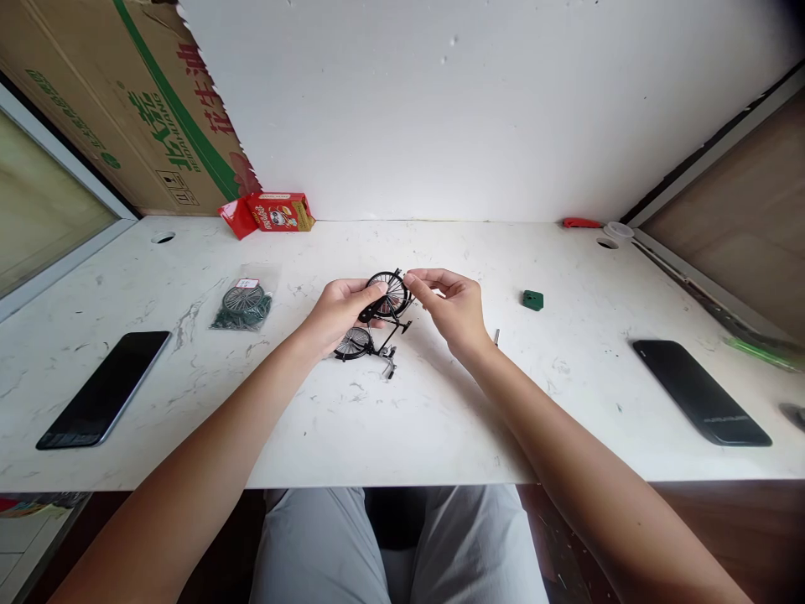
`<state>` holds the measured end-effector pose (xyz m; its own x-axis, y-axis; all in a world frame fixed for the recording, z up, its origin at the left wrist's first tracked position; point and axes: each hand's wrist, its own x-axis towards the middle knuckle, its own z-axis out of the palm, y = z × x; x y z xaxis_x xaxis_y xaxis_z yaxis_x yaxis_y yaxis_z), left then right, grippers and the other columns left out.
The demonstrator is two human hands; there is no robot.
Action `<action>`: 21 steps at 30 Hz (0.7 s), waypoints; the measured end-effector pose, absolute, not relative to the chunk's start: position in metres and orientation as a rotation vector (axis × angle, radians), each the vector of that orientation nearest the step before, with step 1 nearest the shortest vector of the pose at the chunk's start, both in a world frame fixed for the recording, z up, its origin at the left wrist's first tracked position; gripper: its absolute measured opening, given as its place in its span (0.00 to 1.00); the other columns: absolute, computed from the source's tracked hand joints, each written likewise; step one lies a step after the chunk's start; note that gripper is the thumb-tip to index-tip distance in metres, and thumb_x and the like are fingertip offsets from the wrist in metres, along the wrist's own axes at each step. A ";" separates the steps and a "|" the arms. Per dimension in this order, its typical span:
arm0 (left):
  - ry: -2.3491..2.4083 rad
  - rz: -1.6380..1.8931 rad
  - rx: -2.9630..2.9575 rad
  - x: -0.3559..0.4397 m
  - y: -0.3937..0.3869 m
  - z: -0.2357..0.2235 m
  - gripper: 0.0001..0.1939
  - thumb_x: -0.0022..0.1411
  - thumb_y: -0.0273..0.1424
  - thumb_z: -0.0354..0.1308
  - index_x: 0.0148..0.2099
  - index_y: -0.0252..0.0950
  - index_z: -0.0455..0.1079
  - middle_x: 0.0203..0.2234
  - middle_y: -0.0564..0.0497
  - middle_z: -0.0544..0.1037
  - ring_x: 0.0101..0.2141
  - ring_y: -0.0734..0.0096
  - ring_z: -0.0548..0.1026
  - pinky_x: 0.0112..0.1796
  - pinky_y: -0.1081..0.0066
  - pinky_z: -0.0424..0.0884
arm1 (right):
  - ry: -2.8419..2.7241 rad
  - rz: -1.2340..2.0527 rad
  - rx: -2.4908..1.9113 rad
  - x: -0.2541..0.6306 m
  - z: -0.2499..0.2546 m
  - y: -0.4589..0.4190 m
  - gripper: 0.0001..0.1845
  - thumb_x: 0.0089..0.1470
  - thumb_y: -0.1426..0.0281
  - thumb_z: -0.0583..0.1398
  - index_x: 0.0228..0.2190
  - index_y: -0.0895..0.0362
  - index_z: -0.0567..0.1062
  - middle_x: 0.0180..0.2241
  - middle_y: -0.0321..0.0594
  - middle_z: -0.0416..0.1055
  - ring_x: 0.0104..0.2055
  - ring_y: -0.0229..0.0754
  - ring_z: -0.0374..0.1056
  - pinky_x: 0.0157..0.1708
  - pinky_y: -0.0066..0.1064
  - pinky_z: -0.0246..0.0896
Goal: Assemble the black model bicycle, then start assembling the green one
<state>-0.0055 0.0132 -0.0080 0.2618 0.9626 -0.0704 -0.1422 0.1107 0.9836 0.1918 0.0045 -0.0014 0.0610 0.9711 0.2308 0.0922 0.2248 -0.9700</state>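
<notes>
A small black model bicycle (391,329) is held above the white table, tilted, its handlebar end pointing down toward me. My left hand (345,309) grips it from the left, thumb pressed near the upper wheel (388,295). The other wheel (353,343) hangs lower, below my left fingers. My right hand (451,304) is at the right edge of the upper wheel, with thumb and forefinger pinched together. Whatever lies between those fingertips is too small to make out. A thin metal tool tip (496,337) shows beside my right wrist, partly hidden by the arm.
A clear bag of dark green parts (244,304) lies to the left, near a phone (106,387). A red box (277,212) stands at the back. On the right are a green piece (532,299), a black phone-like device (701,392) and a red-handled item (582,223).
</notes>
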 end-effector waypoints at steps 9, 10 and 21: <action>0.896 1.013 1.144 -0.004 0.009 -0.005 0.21 0.63 0.45 0.70 0.48 0.32 0.83 0.46 0.38 0.84 0.45 0.58 0.81 0.37 0.66 0.81 | -1.247 0.988 -1.134 0.193 0.000 0.006 0.14 0.52 0.56 0.73 0.34 0.53 0.86 0.41 0.42 0.84 0.43 0.45 0.76 0.44 0.40 0.73; 0.887 1.016 1.130 -0.004 0.009 -0.005 0.21 0.63 0.45 0.70 0.48 0.32 0.83 0.46 0.38 0.84 0.46 0.58 0.81 0.38 0.65 0.82 | -1.244 0.982 -1.141 0.193 0.000 0.006 0.14 0.52 0.56 0.73 0.34 0.53 0.86 0.41 0.42 0.84 0.43 0.46 0.76 0.44 0.40 0.73; 0.849 1.022 1.079 -0.005 0.011 -0.005 0.20 0.60 0.42 0.72 0.47 0.31 0.83 0.46 0.37 0.84 0.47 0.56 0.81 0.37 0.65 0.81 | -1.277 0.918 -1.138 0.193 -0.001 0.006 0.14 0.53 0.56 0.72 0.35 0.54 0.86 0.40 0.42 0.84 0.40 0.44 0.75 0.41 0.38 0.72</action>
